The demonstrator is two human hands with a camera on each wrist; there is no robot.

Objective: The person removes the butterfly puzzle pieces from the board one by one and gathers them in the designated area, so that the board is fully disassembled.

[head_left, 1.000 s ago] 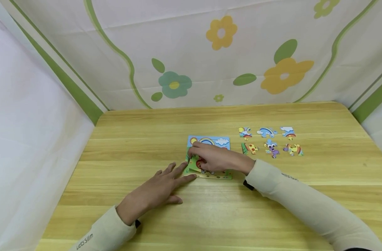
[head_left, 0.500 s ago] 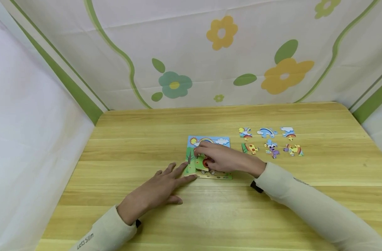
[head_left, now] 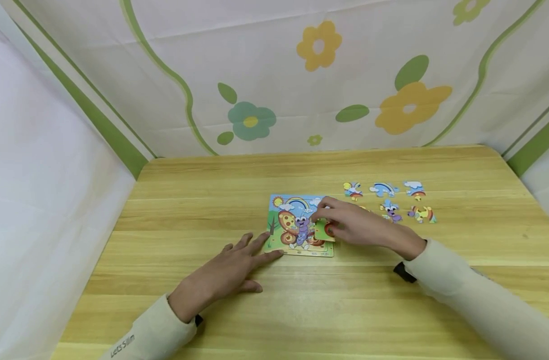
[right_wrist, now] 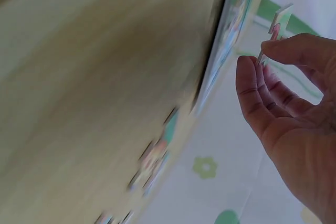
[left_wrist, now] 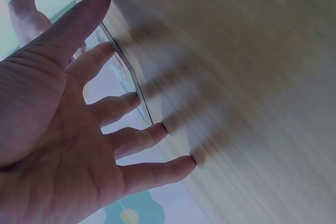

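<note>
In the head view a puzzle board (head_left: 297,253) with a butterfly picture lies on the wooden table. My left hand (head_left: 231,267) rests at its lower left corner, fingers spread; the left wrist view shows the straight fingers (left_wrist: 152,174) at the board's edge. My right hand (head_left: 357,222) pinches a green puzzle piece (head_left: 323,231) with a red patch, held over the right side of the board. In the right wrist view this puzzle piece (right_wrist: 282,18) sits between thumb and fingertips, raised off the board.
Several loose puzzle pieces lie in two rows right of the board, among them a rainbow piece (head_left: 383,189), a cloud piece (head_left: 414,189) and a purple-faced piece (head_left: 392,211). A flowered cloth (head_left: 283,75) hangs behind the table (head_left: 188,200).
My right hand has moved right across the board with the green puzzle piece, uncovering the butterfly picture. The left hand has stayed in place.
</note>
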